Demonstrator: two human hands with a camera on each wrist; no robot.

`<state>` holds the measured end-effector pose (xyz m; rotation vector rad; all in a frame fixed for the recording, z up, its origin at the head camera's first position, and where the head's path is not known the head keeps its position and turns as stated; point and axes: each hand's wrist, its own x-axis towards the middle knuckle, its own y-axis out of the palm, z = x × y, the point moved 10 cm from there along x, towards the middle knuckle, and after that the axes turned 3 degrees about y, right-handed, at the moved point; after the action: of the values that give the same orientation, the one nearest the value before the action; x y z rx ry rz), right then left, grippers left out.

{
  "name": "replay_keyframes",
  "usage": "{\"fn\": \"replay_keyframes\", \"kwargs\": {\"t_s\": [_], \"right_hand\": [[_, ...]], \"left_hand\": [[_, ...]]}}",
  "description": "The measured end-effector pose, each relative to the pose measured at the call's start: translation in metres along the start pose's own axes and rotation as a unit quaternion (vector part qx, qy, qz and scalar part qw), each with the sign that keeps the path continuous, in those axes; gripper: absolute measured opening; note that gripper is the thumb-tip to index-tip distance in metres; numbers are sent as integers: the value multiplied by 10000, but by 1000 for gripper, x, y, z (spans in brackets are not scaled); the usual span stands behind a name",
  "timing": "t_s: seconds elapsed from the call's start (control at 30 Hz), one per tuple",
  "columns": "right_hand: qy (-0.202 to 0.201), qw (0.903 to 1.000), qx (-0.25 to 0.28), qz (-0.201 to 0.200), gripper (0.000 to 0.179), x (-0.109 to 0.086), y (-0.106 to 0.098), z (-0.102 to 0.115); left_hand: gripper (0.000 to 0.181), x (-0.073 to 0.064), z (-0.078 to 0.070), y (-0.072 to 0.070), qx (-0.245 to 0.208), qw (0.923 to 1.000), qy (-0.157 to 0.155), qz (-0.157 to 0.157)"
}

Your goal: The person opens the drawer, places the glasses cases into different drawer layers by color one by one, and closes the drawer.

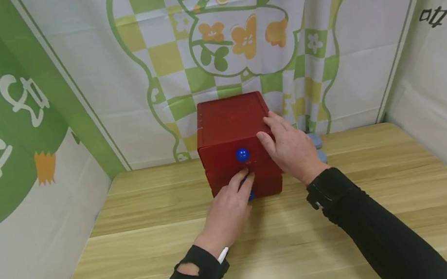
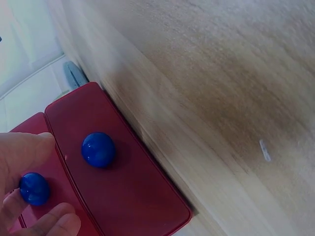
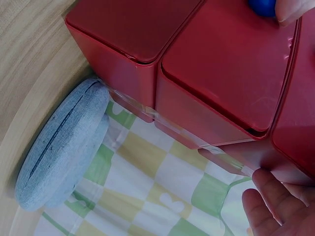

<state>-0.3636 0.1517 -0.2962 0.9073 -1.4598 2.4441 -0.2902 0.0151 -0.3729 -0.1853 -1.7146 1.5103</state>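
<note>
A red box of stacked drawers (image 1: 232, 118) with round blue knobs stands at the back of the table. My left hand (image 1: 228, 210) is at its front, thumb and fingers round the middle blue knob (image 2: 34, 189). Below that, the bottom knob (image 2: 98, 150) sits on the lowest drawer front (image 2: 133, 196), close over the tabletop. The top knob (image 1: 242, 154) shows above my left fingers. My right hand (image 1: 293, 147) rests against the upper right side of the box, its fingers extended; the right wrist view shows its fingertips (image 3: 266, 184) right at the box's side.
Blue-grey, rounded cloth things (image 3: 64, 145) lie on the wooden table (image 1: 173, 261) to the right of the box. A patterned curtain (image 1: 166, 60) hangs right behind it. Printed cloth walls (image 1: 3, 122) flank the table left and right.
</note>
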Motion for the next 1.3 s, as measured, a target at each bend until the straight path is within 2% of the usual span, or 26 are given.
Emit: {"fn": "replay_keyframes", "kwargs": {"t_s": [0.3,0.8,1.3], "right_hand": [[-131,9999,-38,-103,58,0,-2,4],[-136,9998,-23,-124,58,0,-2,4],[-76,9999,-22,-83,60,0,-1,2]], "left_hand": [[80,-1,0,0,86,10000,-24,-9],[85,-1,1,0,12,9999,-123,101],[87,-1,-1,3,214,9995,-164,183]]}}
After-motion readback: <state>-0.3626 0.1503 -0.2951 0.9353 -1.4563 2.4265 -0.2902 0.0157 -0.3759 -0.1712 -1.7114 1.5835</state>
